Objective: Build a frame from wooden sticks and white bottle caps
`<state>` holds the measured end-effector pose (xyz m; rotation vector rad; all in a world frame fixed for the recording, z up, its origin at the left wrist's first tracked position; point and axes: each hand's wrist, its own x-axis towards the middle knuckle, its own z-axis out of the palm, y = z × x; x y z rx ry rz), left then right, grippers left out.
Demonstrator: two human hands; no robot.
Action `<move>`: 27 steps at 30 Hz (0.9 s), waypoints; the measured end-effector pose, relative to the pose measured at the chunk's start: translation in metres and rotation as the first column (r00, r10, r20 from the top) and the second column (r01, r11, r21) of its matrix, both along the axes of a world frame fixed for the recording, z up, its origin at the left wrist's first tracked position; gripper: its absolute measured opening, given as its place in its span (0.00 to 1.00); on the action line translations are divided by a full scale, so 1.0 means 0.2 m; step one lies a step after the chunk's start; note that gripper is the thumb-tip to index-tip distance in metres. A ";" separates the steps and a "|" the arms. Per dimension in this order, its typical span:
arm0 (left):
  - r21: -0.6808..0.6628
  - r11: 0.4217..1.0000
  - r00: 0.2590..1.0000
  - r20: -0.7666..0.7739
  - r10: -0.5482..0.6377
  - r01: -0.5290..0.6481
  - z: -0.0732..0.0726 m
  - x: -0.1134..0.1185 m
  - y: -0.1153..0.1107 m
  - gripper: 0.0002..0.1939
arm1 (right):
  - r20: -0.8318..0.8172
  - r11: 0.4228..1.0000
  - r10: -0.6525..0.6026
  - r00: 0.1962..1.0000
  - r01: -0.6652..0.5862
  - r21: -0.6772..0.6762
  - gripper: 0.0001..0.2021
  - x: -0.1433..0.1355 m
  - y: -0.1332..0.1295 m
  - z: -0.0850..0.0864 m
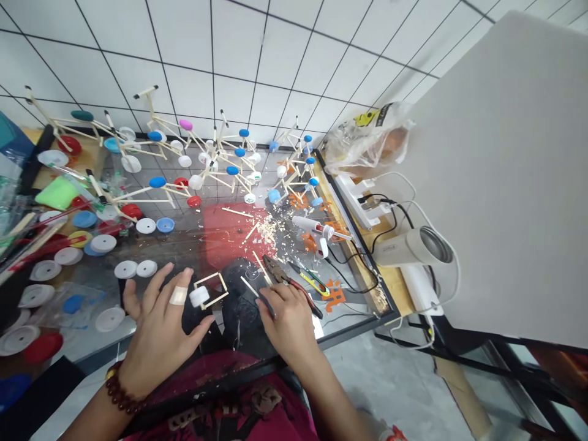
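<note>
My left hand (165,324) is open with fingers spread, palm down over the glass table, a bandage round one finger. Just right of its fingertips lies a small square frame of wooden sticks (215,275) with a white bottle cap (199,297) at one side. My right hand (288,318) is closed, its fingertips curled down to the glass; what they grip, if anything, is hidden. A short wooden stick (249,286) lies by its fingertips. Pliers (275,269) with red handles rest against its far side, and a yellow utility knife (315,283) lies beyond them.
A white glue gun (312,226) lies right of scattered wood chips (269,229). Several stick-built bicycle models with cap wheels (233,170) stand along the back. Loose bottle caps (103,244) cover the left side. A white flask (413,247) and power strip (362,202) sit at the right edge.
</note>
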<state>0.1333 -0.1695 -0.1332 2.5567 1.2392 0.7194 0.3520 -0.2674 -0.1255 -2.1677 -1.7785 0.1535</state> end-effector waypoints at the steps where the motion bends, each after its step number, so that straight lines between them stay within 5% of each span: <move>1: 0.014 1.000 1.000 -0.027 -0.002 0.002 0.00 0.00 0.00 0.41 | 0.008 1.000 0.000 1.000 0.000 -0.002 0.06 -0.01 0.02 -0.01; 10: -0.008 1.000 0.994 -0.105 -0.030 0.030 -0.02 -0.01 0.01 0.42 | -0.001 0.998 0.051 0.999 -0.051 -0.033 0.07 -0.09 0.17 -0.03; 19: -0.047 0.998 0.995 -0.090 -0.037 0.033 -0.01 0.00 0.02 0.42 | -0.018 0.994 -0.016 1.000 0.014 -0.107 0.06 -0.04 0.20 0.00; 27: -0.079 0.996 0.996 -0.086 -0.038 0.031 -0.01 0.01 0.02 0.44 | -0.101 0.924 0.378 0.920 -0.382 -0.014 0.24 -0.06 0.28 0.05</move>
